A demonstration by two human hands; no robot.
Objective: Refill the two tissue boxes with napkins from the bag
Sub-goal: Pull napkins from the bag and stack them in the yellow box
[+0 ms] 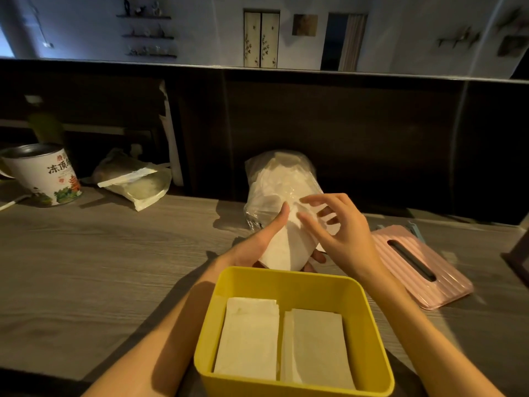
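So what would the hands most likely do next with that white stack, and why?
Probably lower the napkin stack into the yellow box. The left hand grips the stack just above the box's far rim, the right hand hovers open beside it, and the box, with two piles inside, looks to have room on top.

Left hand (259, 242) grips a napkin stack (286, 247) above the yellow box (286, 279); right hand (340, 224) hovers, fingers (312, 200) spread.

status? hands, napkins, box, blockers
Left hand grips napkin stack at the bag; right hand open beside it. Yellow box open, two piles inside. Nothing blocking.
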